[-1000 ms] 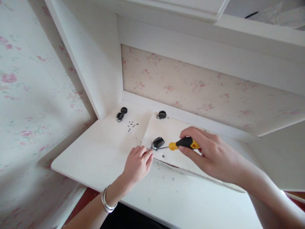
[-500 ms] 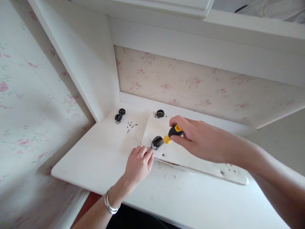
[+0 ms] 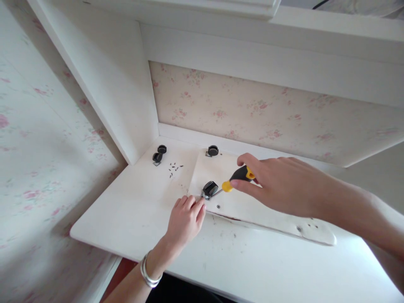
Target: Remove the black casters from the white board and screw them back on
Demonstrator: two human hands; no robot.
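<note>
My right hand is wrapped round the black and yellow handle of a screwdriver. Its thin shaft slants down to the left, to the metal base of a black caster wheel. The tip is hard to make out behind the wheel. At the front edge of that base, my left hand is closed with its fingertips against the caster. Beneath the caster lies a white board. A second caster stands on the board's far part.
Two loose casters lie near the upright side panel. Several small dark screws are scattered on the white desk top. A shelf overhangs the desk, and a floral-papered wall stands behind.
My right hand and the screwdriver handle have shifted to the right and tilted lower, so more shaft shows. The left hand stays at the caster. The view has moved slightly.
</note>
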